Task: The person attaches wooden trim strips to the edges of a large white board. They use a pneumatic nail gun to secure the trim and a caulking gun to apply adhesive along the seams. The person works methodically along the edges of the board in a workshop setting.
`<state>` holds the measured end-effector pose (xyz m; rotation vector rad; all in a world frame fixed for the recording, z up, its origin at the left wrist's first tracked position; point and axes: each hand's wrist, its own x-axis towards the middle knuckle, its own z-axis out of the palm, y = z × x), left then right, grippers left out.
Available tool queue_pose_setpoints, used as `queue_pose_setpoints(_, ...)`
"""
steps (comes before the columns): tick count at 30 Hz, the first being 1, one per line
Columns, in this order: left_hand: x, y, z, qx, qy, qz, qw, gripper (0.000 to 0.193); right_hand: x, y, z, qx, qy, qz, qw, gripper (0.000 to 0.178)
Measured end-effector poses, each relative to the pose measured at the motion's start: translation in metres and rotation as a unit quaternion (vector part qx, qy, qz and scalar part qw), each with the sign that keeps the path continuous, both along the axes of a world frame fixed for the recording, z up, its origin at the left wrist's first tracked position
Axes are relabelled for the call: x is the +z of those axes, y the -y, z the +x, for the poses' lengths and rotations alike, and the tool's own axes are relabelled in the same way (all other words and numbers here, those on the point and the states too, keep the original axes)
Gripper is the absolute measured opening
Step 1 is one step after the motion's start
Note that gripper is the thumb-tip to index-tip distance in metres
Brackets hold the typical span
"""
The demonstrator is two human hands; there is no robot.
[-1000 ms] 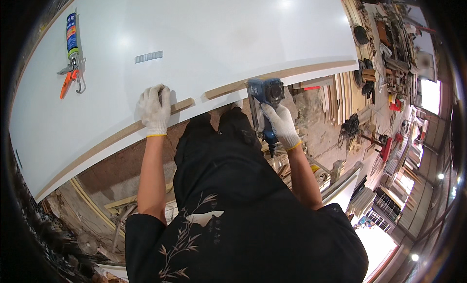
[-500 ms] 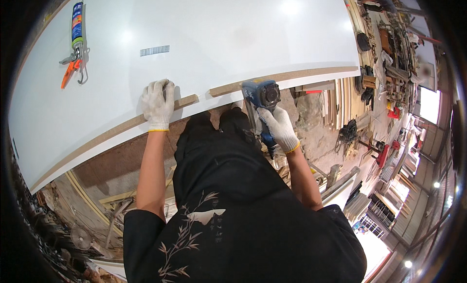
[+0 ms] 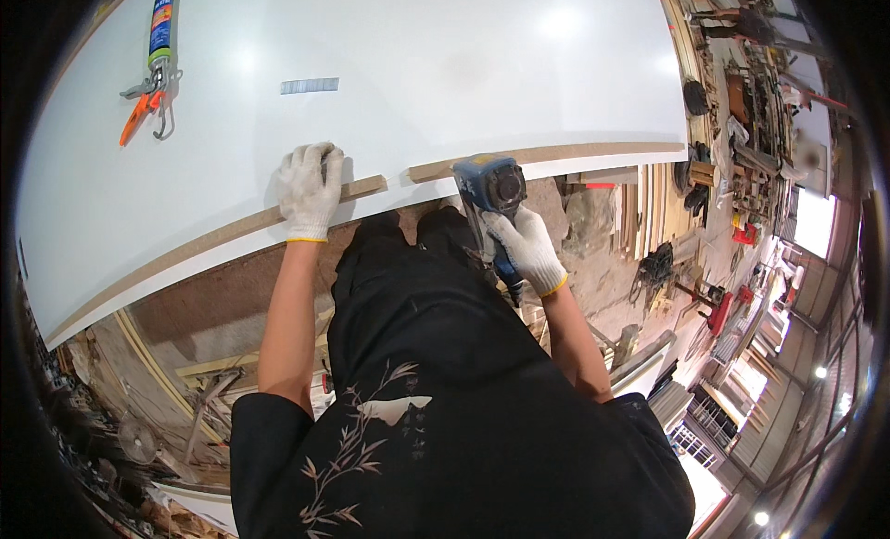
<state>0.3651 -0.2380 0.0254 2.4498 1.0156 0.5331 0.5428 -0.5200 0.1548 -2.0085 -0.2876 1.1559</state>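
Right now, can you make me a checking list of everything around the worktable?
Surface: big white board, with a striped sticker.
Job's things: left wooden strip and right wooden strip along the near edge, a gap between; blue power tool by the right one.
Clutter: glue gun with orange handle, lying on the board.
Hands: both gloved; left hand across the left strip, right hand gripping the tool.
Cables: cannot tell.
Surroundings: wood pieces on the right, ceiling lights.
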Motion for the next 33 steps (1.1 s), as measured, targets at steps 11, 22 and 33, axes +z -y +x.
queue_pose_setpoints(11, -0.003, -0.002, -0.001, -0.008, 0.016, 0.002, 1.0, 0.022, -0.005, -0.006, -0.003, 0.024, -0.012, 0.015, 1.0, 0.032)
queue_pose_setpoints(22, -0.007, -0.001, -0.001, -0.011, 0.017, 0.0, 1.0, 0.02, -0.004, -0.013, -0.005, 0.036, -0.03, 0.003, 0.999, 0.036)
queue_pose_setpoints(33, -0.008, -0.003, -0.001, -0.017, 0.022, 0.002, 1.0, 0.019, -0.01, -0.017, -0.009, 0.048, -0.027, 0.013, 0.998, 0.031)
